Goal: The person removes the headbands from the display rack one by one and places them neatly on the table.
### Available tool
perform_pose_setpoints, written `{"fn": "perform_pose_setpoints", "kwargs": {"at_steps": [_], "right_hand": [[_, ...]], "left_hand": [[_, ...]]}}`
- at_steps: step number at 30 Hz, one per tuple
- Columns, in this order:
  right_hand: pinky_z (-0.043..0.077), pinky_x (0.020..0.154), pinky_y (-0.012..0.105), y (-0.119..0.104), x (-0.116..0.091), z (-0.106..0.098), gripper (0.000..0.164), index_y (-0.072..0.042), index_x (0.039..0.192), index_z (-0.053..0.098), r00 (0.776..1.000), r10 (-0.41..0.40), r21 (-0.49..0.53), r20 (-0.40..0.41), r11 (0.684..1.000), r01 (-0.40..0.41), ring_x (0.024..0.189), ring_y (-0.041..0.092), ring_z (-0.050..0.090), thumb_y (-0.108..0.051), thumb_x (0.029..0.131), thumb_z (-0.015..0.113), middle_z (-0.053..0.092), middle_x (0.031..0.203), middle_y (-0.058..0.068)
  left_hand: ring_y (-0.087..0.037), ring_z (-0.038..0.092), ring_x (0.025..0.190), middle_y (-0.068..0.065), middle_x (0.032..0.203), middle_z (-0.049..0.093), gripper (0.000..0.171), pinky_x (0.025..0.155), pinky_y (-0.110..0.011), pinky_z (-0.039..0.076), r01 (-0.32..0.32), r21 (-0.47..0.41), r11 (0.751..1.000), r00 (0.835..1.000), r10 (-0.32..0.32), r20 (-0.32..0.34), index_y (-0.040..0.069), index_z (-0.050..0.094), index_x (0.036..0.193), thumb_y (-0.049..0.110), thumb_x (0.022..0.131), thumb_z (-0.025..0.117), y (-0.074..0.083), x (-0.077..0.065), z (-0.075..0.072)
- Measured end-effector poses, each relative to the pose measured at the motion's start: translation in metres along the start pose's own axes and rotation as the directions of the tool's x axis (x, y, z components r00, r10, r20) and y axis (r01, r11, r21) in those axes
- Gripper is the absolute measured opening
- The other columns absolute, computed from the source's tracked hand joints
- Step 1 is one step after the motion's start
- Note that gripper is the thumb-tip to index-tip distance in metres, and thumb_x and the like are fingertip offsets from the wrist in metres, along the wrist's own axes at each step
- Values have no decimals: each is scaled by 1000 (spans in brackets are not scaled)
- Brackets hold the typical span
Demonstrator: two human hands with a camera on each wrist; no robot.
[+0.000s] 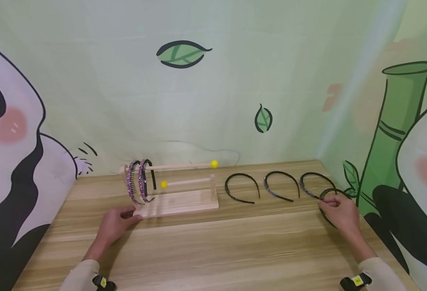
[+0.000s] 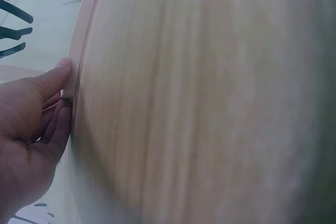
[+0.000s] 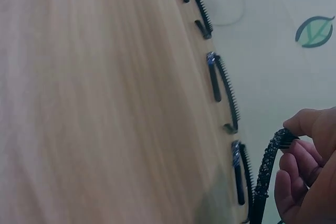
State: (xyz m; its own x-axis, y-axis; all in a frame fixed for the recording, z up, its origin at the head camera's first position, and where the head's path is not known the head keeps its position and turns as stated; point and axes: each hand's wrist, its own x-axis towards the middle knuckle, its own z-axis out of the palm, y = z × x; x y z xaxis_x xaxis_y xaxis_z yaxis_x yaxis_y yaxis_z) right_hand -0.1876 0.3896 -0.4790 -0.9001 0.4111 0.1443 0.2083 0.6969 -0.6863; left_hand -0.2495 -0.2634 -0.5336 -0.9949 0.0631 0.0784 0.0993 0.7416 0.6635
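Note:
My right hand (image 1: 342, 214) pinches a black toothed headband (image 3: 268, 166) with a glittery outer face between thumb and fingers, at the right end of a row of headbands. My left hand (image 1: 113, 226) grips the front left corner of a wooden stand (image 1: 180, 203), thumb along the base's edge. Two headbands with pink-purple glitter, one outer (image 1: 130, 182) and one inner (image 1: 142, 180), hang at the left of the stand's upper rod. Three black headbands, left (image 1: 228, 190), middle (image 1: 266, 188) and right (image 1: 304, 188), lie on the table to the stand's right.
The stand's upper rod ends in a yellow ball (image 1: 214, 164), and a shorter lower rod has another yellow ball (image 1: 164, 184). A wood-grain table (image 1: 213, 250) runs back to a printed cloth backdrop (image 1: 213, 101). A thin cord (image 1: 213, 150) shows against the backdrop behind the stand.

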Motion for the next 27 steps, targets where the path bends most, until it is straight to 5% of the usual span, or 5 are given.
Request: {"fn": "perform_pose_setpoints", "kwargs": {"at_steps": [27], "right_hand": [[47,64,33,33,-1,-2,29,-4,96,78,995,69,-156,77,986,-57,82,26,66,-32,87,78,76,95,13]], "left_hand": [[-41,64,119,-24,127,68,50,99,-55,52,5,-6,1000,1000,-5,8,-5,67,128,30,93,77,-1,0,0]]}}
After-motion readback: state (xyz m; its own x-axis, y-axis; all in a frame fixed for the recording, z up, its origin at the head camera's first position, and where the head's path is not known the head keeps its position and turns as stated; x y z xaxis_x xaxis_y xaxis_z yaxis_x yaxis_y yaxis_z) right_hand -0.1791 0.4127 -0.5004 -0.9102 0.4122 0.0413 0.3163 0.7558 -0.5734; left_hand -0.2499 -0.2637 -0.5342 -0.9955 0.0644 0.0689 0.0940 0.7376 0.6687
